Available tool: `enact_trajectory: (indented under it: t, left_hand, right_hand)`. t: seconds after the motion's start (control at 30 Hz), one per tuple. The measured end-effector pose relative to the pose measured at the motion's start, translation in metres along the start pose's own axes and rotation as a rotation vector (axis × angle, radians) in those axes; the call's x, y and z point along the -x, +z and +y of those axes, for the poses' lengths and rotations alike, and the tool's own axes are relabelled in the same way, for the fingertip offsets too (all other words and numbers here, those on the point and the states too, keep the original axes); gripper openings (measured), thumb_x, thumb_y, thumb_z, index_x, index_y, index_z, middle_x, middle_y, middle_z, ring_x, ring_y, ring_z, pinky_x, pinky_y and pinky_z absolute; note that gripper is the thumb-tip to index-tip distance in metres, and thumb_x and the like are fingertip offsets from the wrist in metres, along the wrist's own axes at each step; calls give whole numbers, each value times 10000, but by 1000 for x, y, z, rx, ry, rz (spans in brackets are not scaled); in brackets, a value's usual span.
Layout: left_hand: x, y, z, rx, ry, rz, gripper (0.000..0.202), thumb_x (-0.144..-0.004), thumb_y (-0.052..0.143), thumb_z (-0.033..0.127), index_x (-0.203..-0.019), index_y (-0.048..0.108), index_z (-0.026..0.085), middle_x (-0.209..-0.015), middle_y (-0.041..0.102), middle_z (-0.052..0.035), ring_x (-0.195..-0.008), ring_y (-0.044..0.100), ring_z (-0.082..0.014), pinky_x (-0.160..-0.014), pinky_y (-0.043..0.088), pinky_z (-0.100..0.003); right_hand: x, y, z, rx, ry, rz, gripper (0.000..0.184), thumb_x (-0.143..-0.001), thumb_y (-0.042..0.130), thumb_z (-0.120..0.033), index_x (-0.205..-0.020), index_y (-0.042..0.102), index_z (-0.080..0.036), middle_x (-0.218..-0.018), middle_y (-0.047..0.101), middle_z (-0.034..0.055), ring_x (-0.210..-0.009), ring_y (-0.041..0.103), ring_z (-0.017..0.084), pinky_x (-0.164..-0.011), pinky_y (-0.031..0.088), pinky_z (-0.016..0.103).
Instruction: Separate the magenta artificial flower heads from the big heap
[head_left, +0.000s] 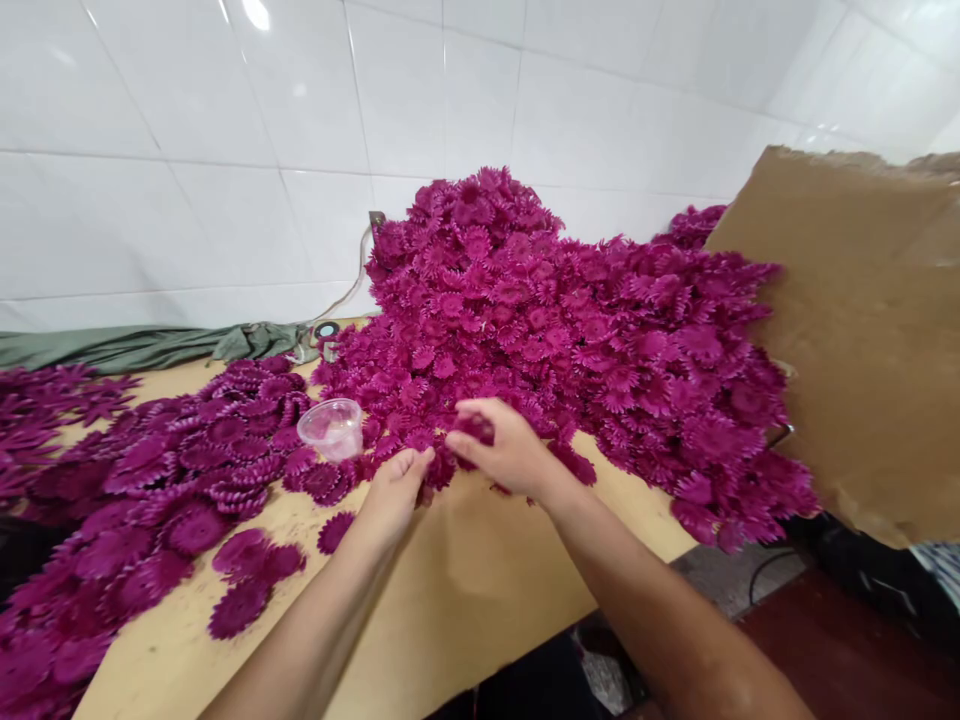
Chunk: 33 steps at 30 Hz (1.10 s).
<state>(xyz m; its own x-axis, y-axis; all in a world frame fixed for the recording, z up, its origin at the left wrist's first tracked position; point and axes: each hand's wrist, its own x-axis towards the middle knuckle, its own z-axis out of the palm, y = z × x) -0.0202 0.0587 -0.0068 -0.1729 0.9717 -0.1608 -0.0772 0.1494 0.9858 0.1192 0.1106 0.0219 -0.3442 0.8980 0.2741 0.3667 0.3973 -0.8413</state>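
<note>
My left hand (pixel 397 490) is closed in a pinch, with thumb and forefinger together at the edge of a magenta artificial flower (pixel 442 466); its fingers partly cover the flower. Just to the right, my right hand (pixel 501 445) is curved, its thumb and forefinger apart, close to the same flower. Magenta petals show in the gap between them. Behind both hands rises a large heap of magenta flowers (pixel 480 300). A clear plastic cup (pixel 331 428) with whitish contents stands left of my hands, tilted among the flowers.
More flattened flower pieces (pixel 195 525) spread over the left of the tan tabletop (pixel 465 580). A big cardboard sheet (pixel 862 350) leans at the right. Green cloth (pixel 157 345) lies along the white tiled wall (pixel 195 230), near a cable (pixel 354 285).
</note>
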Motion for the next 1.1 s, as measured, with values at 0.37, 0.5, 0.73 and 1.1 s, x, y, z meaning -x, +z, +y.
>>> enact_trajectory:
  t: [0.37, 0.5, 0.73, 1.1]
  left_hand:
    - [18, 6, 14, -151, 159, -141, 222, -620, 613, 379, -602, 525, 176, -554, 511, 30, -552, 446, -108, -552, 362, -233]
    - [12, 2, 11, -55, 62, -86, 248, -559, 645, 363, -689, 570, 166, -594, 565, 7, -570, 483, -121, -574, 374, -248]
    - [-4, -2, -6, 19, 59, -12, 371, -528, 676, 479, -528, 473, 168, -459, 424, 69, -452, 351, -66, -458, 284, -201]
    - [9, 4, 5, -6, 144, -83, 230, -596, 635, 369, -647, 543, 165, -538, 516, 34, -532, 456, -103, -535, 366, -230]
  right_hand:
    - [-21, 6, 20, -163, 170, 211, 158, -774, 438, -203, -626, 481, -170, -543, 543, -20, -499, 506, 92, -537, 440, 230]
    - [-35, -2, 31, -260, 195, 339, 375, -719, 497, -196, -1091, 477, -150, -1019, 586, 102, -671, 586, 110, -636, 504, 280]
    - [13, 18, -4, -63, 32, -134, 248, -702, 596, -304, -903, 599, -159, -853, 641, 66, -772, 597, 173, -698, 494, 313]
    - [-12, 22, 10, 33, 18, 90, 150, -803, 421, -211, -764, 560, -170, -607, 565, -1, -579, 546, 130, -603, 456, 275]
